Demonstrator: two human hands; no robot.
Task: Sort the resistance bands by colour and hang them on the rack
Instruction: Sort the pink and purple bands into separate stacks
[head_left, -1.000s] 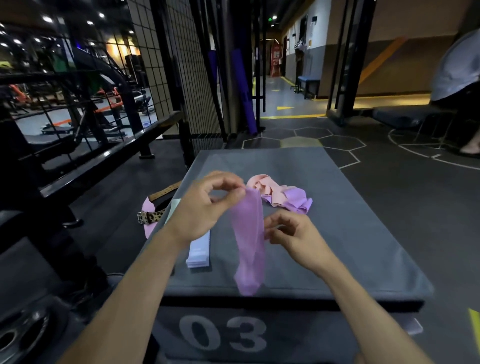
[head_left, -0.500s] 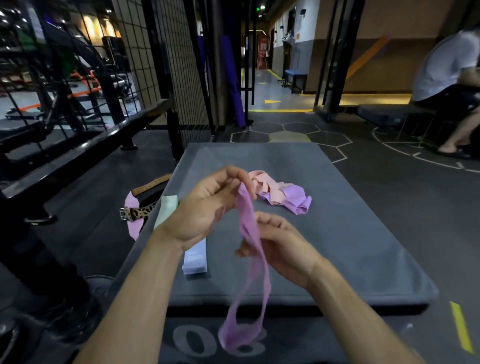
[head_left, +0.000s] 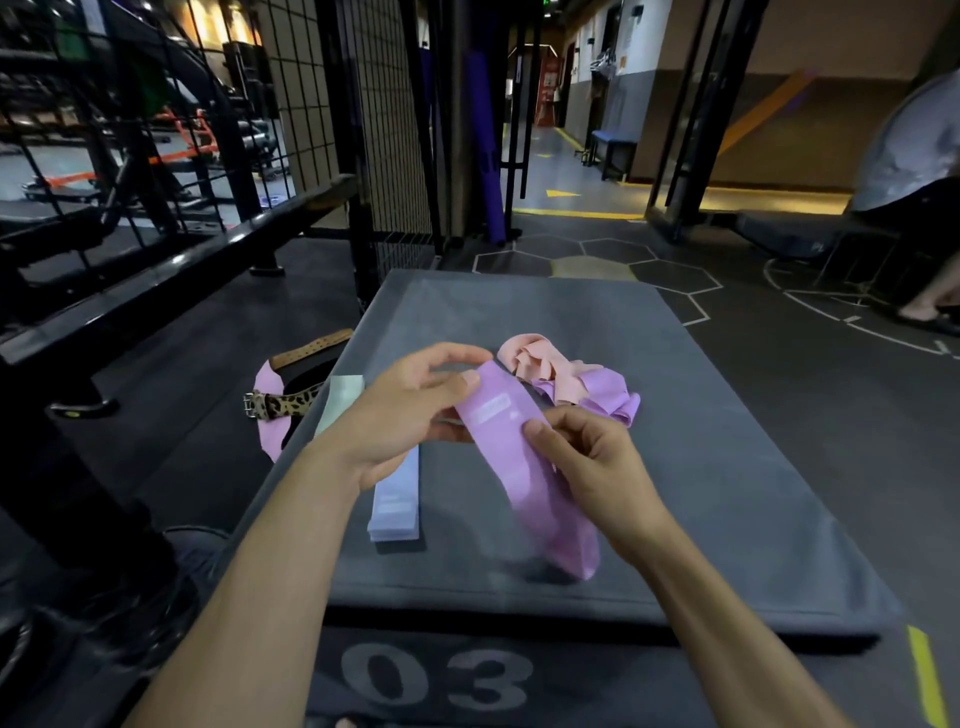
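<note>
head view: the left hand (head_left: 402, 415) pinches the top of a pink band (head_left: 524, 467) and the right hand (head_left: 592, 462) pinches its edge lower down, holding it just above the box (head_left: 727, 467). judging from this, the step is flattening the band: keep both pinches light and draw it straight, then lay it beside the blue band (head_left: 397, 499), apart from the pile (head_left: 571, 384) of peach and lilac bands. the band's pale label is too blurred to read; the box front reads "03".

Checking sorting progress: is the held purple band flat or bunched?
Flat: the purple band lies smooth between left hand and right hand.
</note>
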